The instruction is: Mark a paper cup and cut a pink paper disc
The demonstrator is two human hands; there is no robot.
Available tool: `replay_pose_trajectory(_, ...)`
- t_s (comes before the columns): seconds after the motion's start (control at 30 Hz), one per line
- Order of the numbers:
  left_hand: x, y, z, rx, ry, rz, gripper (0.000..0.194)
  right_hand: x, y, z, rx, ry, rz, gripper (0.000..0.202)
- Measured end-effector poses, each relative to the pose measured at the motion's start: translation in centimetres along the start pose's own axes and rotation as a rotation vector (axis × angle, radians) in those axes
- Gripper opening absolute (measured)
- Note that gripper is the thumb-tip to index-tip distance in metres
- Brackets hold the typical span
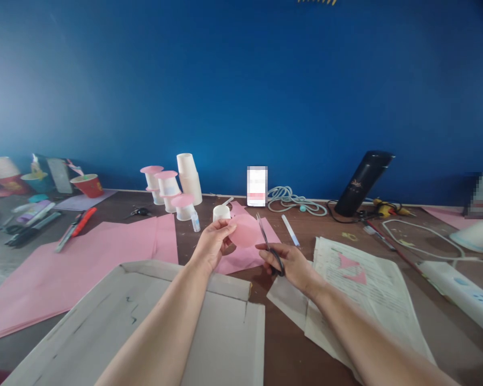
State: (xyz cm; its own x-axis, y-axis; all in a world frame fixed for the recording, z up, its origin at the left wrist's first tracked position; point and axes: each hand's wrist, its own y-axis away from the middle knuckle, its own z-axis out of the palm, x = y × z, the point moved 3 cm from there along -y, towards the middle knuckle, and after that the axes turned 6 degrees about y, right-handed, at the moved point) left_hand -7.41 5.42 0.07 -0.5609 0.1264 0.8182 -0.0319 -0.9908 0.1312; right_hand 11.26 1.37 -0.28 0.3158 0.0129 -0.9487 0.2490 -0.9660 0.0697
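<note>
- Pink and thin, the paper disc [245, 231] sat pinched at its left edge in the fingers of your left hand [213, 244], held up just above the table [284, 343] and over a loose pink sheet [241, 256].
- Your right hand [290, 262] was closed through the handles of the scissors [269, 247], whose blades pointed up along the disc's right edge.
- Paper like that looked very light and floppy; it would likely have bent or creased under a hard squeeze, so a gentle pinch close to the cut line probably suited it best.
- Steel blades were stiff and sharp, so your left fingertips were best kept clear of their path.
- White paper cups [190, 179], some capped with pink discs, stood behind; large pink sheets [68, 268] lay to the left, a cardboard tray [225, 327] lay nearest you and printed papers [358, 284] to the right.
</note>
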Motion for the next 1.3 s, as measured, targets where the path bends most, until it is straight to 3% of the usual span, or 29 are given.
replay_pose_trajectory(0.33, 0.03, -0.01, 0.10, 0.055, -0.015, 0.019, 0.034, -0.19, 0.21, 0.05, -0.013, -0.015, -0.014, 0.055)
replay_pose_trajectory(1.3, -0.03, 0.10, 0.06, 0.042, -0.064, -0.010, 0.037, -0.16, 0.06, -0.11, 0.021, 0.030, -0.040, 0.051)
